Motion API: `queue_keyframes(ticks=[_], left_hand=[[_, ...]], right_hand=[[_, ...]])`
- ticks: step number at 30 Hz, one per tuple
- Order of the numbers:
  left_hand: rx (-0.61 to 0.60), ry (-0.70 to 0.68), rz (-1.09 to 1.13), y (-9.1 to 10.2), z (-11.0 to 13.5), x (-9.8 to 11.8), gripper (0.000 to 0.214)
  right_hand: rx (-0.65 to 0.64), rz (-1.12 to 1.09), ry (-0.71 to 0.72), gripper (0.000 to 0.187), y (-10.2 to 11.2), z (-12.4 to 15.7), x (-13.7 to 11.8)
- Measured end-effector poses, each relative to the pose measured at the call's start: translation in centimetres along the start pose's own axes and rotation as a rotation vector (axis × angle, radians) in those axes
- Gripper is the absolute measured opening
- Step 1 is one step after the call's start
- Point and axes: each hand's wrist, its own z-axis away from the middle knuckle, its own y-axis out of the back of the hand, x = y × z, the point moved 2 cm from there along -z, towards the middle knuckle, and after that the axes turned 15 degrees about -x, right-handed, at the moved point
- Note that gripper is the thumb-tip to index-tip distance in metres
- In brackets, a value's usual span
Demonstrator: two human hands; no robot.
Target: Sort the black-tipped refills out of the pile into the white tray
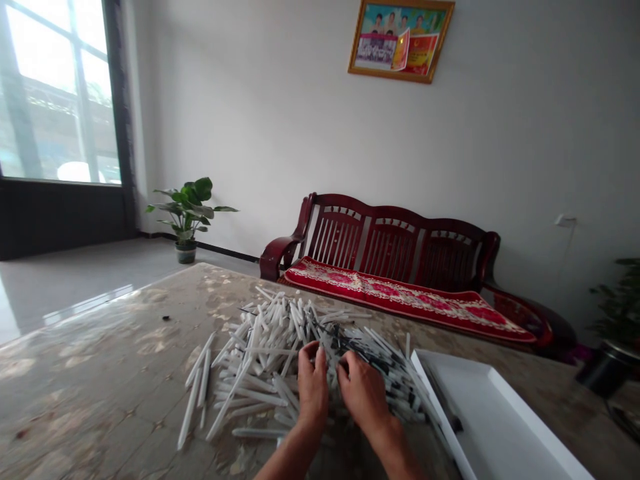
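Note:
A large heap of slim white plastic tubes (250, 387), resembling pen barrels, spreads over the patterned tabletop (125, 373). Darker, black-tipped sticks (395, 373) lie mixed in on its right side. My left hand (313, 383) is over the middle of the heap, fingers curled toward the thumb. Close beside it on the right, my right hand (365, 393) is closed, thumb and forefinger pressed together. Whatever either hand pinches is hidden or too small to name. The two hands are near each other but apart.
A shallow white tray (510, 427) stands right of the heap, with a dark slim item (443, 393) along its left wall. Beyond the table is a dark red wooden bench (395, 247). Potted plants stand at the left (186, 250) and right (607, 367).

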Motion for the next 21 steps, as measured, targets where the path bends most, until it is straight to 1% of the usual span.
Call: queue_keyframes(ticks=[3,4,5,6,8,10,11,15,18,21], left_hand=[[-0.233,0.002,-0.032,-0.9,0.5,0.2,0.033],[-0.283,0.009,-0.041,-1.2,0.7,0.2,0.033],[-0.306,0.024,-0.042,-1.3,0.9,0.3,0.034],[-0.302,0.047,-0.035,-1.3,1.0,0.3,0.036],[-0.249,0.088,0.006,-1.3,1.2,0.5,0.040],[-0.182,0.102,0.071,-1.1,1.3,0.8,0.041],[-0.149,0.101,0.110,-1.0,1.3,0.8,0.041],[-0.054,0.159,0.247,-0.7,1.2,0.6,0.039],[-0.044,0.194,0.305,-0.6,1.0,0.0,0.038],[-0.042,0.164,0.314,-0.5,0.8,-0.6,0.039]], right_hand=[[0.038,-0.075,0.082,0.013,-0.7,0.8,1.4],[0.052,-0.112,0.115,0.015,-0.8,0.8,1.9],[0.060,-0.152,0.134,0.019,-0.8,0.7,2.4],[0.064,-0.178,0.129,0.023,-0.7,0.5,2.9],[0.065,-0.177,0.063,0.029,-0.2,-0.3,4.0],[0.073,-0.121,-0.013,0.030,0.4,-1.5,4.7],[0.075,-0.093,-0.028,0.029,0.6,-2.2,4.8],[0.059,0.005,-0.002,0.031,0.9,-5.0,4.0],[0.033,0.083,0.047,0.033,0.6,-6.5,3.0],[0.001,0.154,0.094,0.026,0.5,-7.1,2.4]])
